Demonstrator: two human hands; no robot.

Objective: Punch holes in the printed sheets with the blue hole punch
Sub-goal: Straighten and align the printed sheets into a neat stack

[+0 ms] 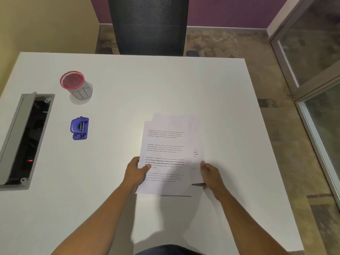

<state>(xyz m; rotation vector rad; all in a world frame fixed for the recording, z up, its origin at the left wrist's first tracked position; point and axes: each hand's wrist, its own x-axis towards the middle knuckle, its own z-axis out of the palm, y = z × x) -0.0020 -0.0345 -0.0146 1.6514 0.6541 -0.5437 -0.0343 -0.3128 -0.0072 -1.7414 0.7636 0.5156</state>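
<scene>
The printed sheets [165, 144] lie fanned in a loose stack at the middle of the white table [128, 89], their near edge lifted off the surface. My left hand [135, 170] grips the top sheet's left edge, thumb on the print. My right hand [209, 172] holds the right edge of the sheet underneath. The blue hole punch [79, 128] sits alone on the table, well to the left of the sheets, with neither hand near it.
A red-rimmed mesh pen cup [77, 86] stands at the back left. An open cable tray [25, 138] is set into the table's left side. A black mesh chair [149, 24] faces the far edge. Glass panels [312, 52] stand to the right.
</scene>
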